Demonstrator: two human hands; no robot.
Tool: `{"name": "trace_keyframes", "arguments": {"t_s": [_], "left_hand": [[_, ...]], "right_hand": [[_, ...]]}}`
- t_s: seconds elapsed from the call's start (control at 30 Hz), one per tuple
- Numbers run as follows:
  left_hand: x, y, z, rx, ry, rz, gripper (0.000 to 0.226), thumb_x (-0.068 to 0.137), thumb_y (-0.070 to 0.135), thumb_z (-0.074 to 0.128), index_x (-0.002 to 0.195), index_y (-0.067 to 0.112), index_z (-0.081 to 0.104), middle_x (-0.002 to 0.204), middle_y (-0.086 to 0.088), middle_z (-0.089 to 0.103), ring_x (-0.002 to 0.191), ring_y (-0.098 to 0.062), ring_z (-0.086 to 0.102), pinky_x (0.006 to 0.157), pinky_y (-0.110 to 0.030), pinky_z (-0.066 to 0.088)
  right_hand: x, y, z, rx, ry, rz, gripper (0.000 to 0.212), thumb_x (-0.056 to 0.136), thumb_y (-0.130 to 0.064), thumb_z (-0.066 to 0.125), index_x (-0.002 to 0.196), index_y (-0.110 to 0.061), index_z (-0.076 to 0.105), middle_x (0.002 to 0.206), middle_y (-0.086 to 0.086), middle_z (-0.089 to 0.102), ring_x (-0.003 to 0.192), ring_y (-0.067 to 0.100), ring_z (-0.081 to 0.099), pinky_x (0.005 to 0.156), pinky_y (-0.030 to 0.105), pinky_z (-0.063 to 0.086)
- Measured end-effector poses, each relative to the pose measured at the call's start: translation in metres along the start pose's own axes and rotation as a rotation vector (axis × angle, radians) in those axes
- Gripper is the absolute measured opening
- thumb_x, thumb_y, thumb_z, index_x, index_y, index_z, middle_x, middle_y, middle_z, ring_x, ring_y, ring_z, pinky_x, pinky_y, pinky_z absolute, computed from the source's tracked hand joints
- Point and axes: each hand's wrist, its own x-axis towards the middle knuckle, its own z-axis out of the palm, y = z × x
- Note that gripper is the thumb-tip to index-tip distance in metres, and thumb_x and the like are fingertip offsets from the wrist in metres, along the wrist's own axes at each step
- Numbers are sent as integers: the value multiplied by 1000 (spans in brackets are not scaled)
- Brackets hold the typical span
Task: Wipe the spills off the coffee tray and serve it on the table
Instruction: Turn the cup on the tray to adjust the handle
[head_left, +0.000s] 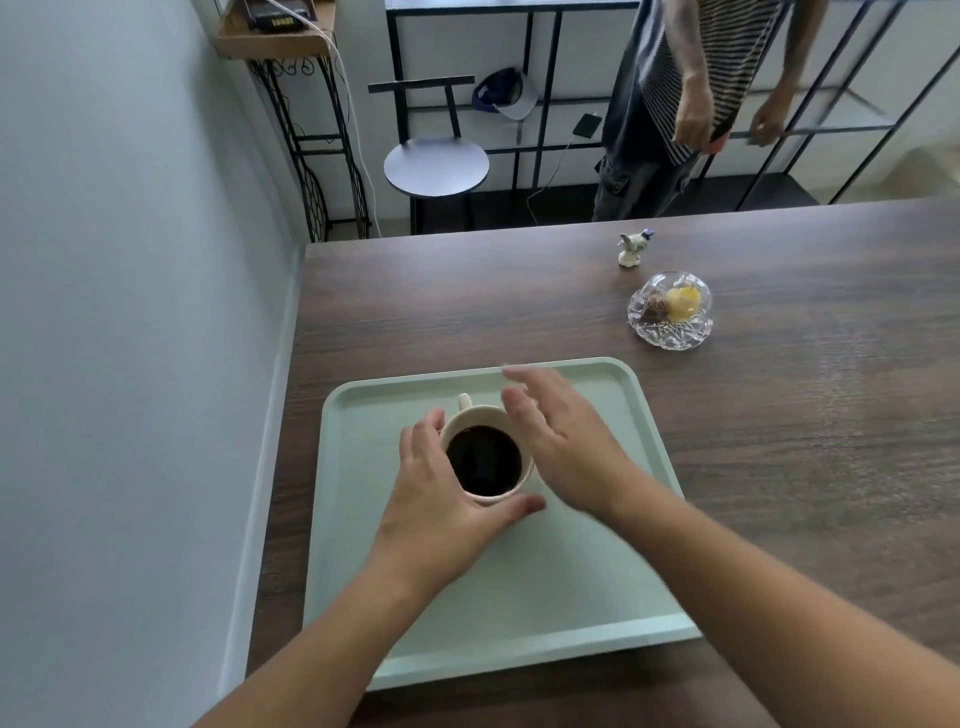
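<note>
Left grip (441, 499) around full cup (488, 460)

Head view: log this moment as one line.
left hand grips coffee cup | right hand open beside it | cup on tray

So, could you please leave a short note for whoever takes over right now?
Left hand: wrapped around the cup of coffee, which stands on the tray.
Right hand: open, empty, blurred, beside the cup.
Tray lies on the table, near its left edge.
Done: no spills visible on the tray.
Left: confirm it is clean; no cloth in view.
</note>
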Motion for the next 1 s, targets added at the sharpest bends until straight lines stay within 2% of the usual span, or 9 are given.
{"name": "trace_keyframes", "arguments": {"t_s": [0.1, 0.23, 0.37, 0.47, 0.53, 0.6, 0.67, 0.9, 1.0], "left_hand": [[-13, 8, 12, 4, 62, -43, 127, 47, 73, 76, 146, 24, 14, 139, 7, 27, 129, -8, 34, 108, -30, 38], [-10, 12, 16, 2, 103, -60, 117, 54, 65, 79, 145, 22, 18, 139, 6, 30, 123, -8, 39, 98, -21, 38], [-1, 4, 3, -11, 47, -2, 102, 54, 55, 84, 136, 22, 33, 124, 11, 42, 103, 1, 43, 81, -5, 34], [8, -7, -9, -2, -50, 79, 97, 53, 53, 85, 132, 25, 38, 121, 13, 47, 106, 2, 46, 82, 2, 32], [15, -11, -18, 20, -123, 128, 98, 52, 52, 86, 134, 28, 38, 125, 14, 49, 110, 2, 47, 90, -5, 36], [22, -13, -26, 37, -195, 152, 105, 52, 49, 87, 139, 28, 34, 130, 14, 49, 116, -1, 48, 98, -18, 40], [26, -15, -31, 36, -256, 158, 107, 54, 45, 88, 142, 28, 30, 133, 14, 50, 118, 0, 49, 100, -21, 41], [22, -20, -27, -59, -265, 167, 96, 60, 34, 89, 138, 30, 33, 130, 14, 52, 118, 8, 47, 91, -5, 40], [18, -21, -18, -83, -217, 174, 90, 54, 41, 90, 129, 37, 40, 120, 17, 56, 113, 0, 53, 96, -25, 47]], "right_hand": [[41, -14, -7, -178, -296, -135, 43, 102, -44, 38, 139, -26, 52, 140, -9, 53, 127, 6, 47, 107, 28, 35], [69, -20, -6, -430, -548, -111, 39, 101, -46, 39, 113, -21, 67, 113, 0, 67, 106, 20, 59, 95, 41, 47], [59, -1, -9, -234, -412, 8, 26, 99, -35, 49, 98, -18, 69, 90, 5, 70, 83, 22, 64, 72, 35, 52], [46, 11, -8, 129, -439, 155, 25, 102, -29, 47, 117, -24, 67, 96, 8, 70, 80, 14, 64, 64, 25, 54], [40, 14, -8, 237, -471, 194, 28, 104, -27, 44, 126, -24, 62, 97, 6, 66, 84, 12, 61, 64, 22, 52], [37, 16, -9, 283, -472, 208, 26, 104, -26, 44, 122, -18, 62, 94, 5, 65, 82, 13, 61, 66, 26, 52], [31, 19, -11, 340, -437, 236, 25, 104, -26, 45, 115, -11, 61, 91, 4, 65, 77, 16, 62, 66, 28, 53], [0, 32, -9, 569, -129, 344, 15, 100, -17, 55, 96, -3, 59, 92, 14, 60, 67, 22, 68, 67, 33, 60], [-15, 35, -3, 626, -60, 373, 13, 99, -16, 56, 88, -8, 58, 92, 18, 60, 69, 27, 68, 78, 41, 61]]}}
